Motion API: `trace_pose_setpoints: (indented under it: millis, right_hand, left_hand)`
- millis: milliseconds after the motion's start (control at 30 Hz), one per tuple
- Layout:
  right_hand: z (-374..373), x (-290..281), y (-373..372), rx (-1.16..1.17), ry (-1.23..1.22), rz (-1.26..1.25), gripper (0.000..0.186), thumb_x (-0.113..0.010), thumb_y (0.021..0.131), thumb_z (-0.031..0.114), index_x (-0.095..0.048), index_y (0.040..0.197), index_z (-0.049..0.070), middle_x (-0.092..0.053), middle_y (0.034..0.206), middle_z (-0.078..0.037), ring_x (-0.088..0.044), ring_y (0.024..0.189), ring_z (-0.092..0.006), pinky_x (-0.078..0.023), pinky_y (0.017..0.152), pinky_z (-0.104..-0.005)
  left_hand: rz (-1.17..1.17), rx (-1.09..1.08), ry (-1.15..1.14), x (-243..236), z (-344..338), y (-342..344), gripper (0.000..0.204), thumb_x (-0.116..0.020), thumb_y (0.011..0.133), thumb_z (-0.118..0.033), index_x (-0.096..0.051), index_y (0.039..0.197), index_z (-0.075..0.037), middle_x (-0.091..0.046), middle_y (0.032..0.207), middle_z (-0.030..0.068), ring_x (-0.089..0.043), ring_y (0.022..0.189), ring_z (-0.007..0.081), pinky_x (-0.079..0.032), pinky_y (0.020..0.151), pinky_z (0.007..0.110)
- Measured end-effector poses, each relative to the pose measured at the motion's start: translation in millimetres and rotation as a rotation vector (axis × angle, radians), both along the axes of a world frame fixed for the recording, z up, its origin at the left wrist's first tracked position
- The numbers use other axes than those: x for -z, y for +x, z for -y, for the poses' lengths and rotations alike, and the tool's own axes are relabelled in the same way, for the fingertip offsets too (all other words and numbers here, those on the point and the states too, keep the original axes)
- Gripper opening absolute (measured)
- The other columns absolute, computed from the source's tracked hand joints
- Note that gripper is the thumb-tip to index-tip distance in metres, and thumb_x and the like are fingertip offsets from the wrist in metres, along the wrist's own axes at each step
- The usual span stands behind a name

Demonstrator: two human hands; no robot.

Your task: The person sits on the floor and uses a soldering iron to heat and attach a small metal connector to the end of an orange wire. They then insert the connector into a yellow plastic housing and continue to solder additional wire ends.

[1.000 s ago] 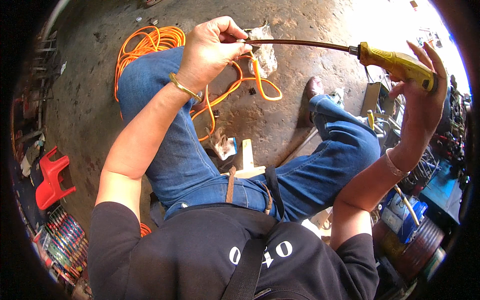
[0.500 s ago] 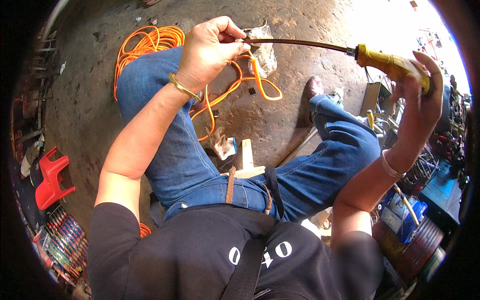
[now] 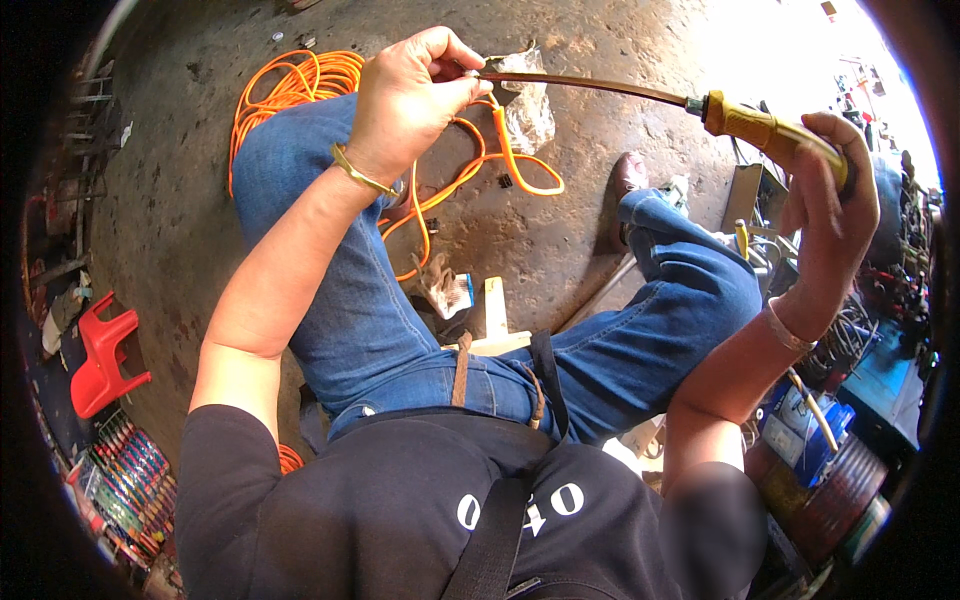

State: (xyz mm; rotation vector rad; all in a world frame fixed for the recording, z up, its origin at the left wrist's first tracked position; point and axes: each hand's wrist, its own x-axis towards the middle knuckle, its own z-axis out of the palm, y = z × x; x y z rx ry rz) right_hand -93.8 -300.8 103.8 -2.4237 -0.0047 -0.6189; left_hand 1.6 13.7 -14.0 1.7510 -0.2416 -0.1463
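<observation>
A long screwdriver (image 3: 740,117) with a yellow handle and thin dark shaft spans the space between my hands, above the floor. My right hand (image 3: 838,185) is closed around the handle's end. At the shaft's tip my left hand (image 3: 415,95) pinches thumb and fingers together on something small, too tiny to name. Just below those fingers hangs the thick orange end (image 3: 502,130) of an orange cable (image 3: 530,188), which loops down to the floor. Whether the left fingers also hold this end cannot be made out.
A coil of orange cable (image 3: 300,80) lies beyond my left knee, clear plastic wrapping (image 3: 530,110) ahead. Between my legs are a work glove (image 3: 440,285) and a wooden piece (image 3: 495,310). A red stool (image 3: 103,355) stands left; a blue-and-white container (image 3: 800,430) and tools crowd the right.
Both hands have shifted slightly left, carrying the screwdriver along. The right fingers have changed position on the handle. The orange cable end has moved a little left and up.
</observation>
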Motion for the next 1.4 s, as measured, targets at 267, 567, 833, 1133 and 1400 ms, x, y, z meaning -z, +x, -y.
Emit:
trace_pose_setpoints:
  millis: [267, 567, 833, 1133, 1400]
  right_hand:
    - [-1.1, 0.1, -2.9, -0.100, 0.222, -0.114, 0.040, -0.066, 0.089, 0.028, -0.057, 0.120, 0.005, -0.062, 0.075, -0.005, -0.052, 0.052, -0.0059, -0.040, 0.043, -0.0186]
    - [-6.7, 2.5, 5.0, 0.134, 0.301, -0.030, 0.030, -0.066, 0.089, 0.029, -0.065, 0.108, 0.006, -0.058, 0.061, 0.000, -0.046, 0.041, -0.0029, -0.034, 0.035, -0.0175]
    - [0.2, 5.6, 3.2, -0.135, 0.241, -0.042, 0.041, -0.064, 0.088, 0.027, -0.057, 0.121, 0.004, -0.066, 0.089, -0.012, -0.062, 0.064, -0.0123, -0.051, 0.052, -0.0221]
    - [-3.3, 12.1, 4.4, -0.045, 0.527, -0.051, 0.034, -0.066, 0.089, 0.025, -0.061, 0.109, -0.003, -0.062, 0.067, -0.006, -0.055, 0.047, -0.0095, -0.043, 0.042, -0.0204]
    - [-15.6, 19.3, 7.5, 0.032, 0.595, -0.114, 0.035, -0.064, 0.092, 0.027, -0.061, 0.109, -0.003, -0.063, 0.073, -0.008, -0.060, 0.058, -0.0113, -0.048, 0.047, -0.0218]
  left_hand:
    - [0.149, -0.046, 0.047, -0.4, 1.0, 2.3, 0.010, -0.069, 0.084, 0.000, -0.061, 0.089, -0.003, -0.064, 0.069, 0.0001, -0.056, 0.052, 0.0019, -0.043, 0.043, 0.017]
    - [0.205, -0.050, 0.137, -0.4, 1.5, -6.0, 0.012, -0.073, 0.078, -0.002, -0.067, 0.089, -0.003, -0.071, 0.079, 0.0051, -0.068, 0.074, 0.0083, -0.054, 0.067, 0.022]
    - [0.236, -0.059, 0.141, -1.7, -3.0, 2.0, 0.010, -0.067, 0.084, 0.004, -0.064, 0.091, -0.002, -0.070, 0.080, 0.0018, -0.066, 0.075, 0.0058, -0.053, 0.060, 0.018]
    - [0.325, -0.123, 0.072, 0.4, -4.8, 0.2, 0.012, -0.072, 0.078, 0.001, -0.066, 0.086, -0.004, -0.070, 0.077, 0.0036, -0.067, 0.071, 0.0066, -0.053, 0.063, 0.021]
    - [0.335, -0.118, 0.178, -0.4, -7.3, 3.8, 0.011, -0.070, 0.079, 0.001, -0.066, 0.088, -0.003, -0.070, 0.077, 0.0043, -0.067, 0.071, 0.0077, -0.054, 0.063, 0.022]
